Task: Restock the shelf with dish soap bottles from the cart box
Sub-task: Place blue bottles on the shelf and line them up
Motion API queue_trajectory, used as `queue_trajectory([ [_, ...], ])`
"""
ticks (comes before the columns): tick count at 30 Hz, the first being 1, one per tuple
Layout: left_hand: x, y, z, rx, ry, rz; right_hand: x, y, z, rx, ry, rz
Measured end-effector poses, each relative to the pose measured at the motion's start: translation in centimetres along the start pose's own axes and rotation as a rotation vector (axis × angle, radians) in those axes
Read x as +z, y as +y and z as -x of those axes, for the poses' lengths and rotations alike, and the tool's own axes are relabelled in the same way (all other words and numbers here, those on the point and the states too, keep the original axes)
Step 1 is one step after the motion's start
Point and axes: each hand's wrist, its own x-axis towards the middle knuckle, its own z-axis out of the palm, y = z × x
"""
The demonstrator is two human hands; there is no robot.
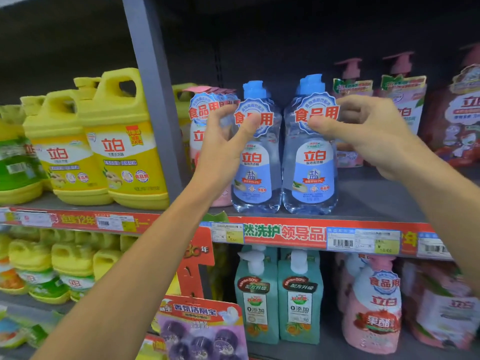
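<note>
Two clear dish soap bottles with blue caps and blue labels stand upright side by side at the front of the grey shelf (pixel 368 201). My left hand (pixel 228 141) grips the upper body of the left bottle (pixel 255 178), thumb across its round hang tag. My right hand (pixel 363 131) holds the neck of the right bottle (pixel 310 178), thumb on its tag. Both bottle bases rest on the shelf board. The cart box is out of view.
Pink bottles (pixel 200 131) stand left behind the blue ones; pink pump bottles (pixel 405 100) stand right. Yellow jugs (pixel 124 146) fill the neighbouring bay past a grey upright (pixel 153 100). Teal pump bottles (pixel 298 297) and pink pouches sit on the lower shelf. A bare stretch of shelf lies right of the blue bottles.
</note>
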Motion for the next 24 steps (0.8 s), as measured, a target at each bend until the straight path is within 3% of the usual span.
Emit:
queue_trajectory([
  [7,0.2,-1.9,1.5,0.185,0.14,-0.264,0.3,0.7,0.6,-0.004,-0.047,0.115],
  [10,0.3,-2.3,3.1,0.225,0.184,-0.499,1.1,1.6,2.4,-0.011,-0.047,0.32],
  [14,0.7,-2.6,6.1,0.315,0.241,-0.727,3.6,2.6,6.5,-0.053,0.095,0.642],
  [24,1.4,-4.2,7.7,0.201,0.16,-0.808,4.5,4.6,8.1,-0.057,0.157,0.618],
])
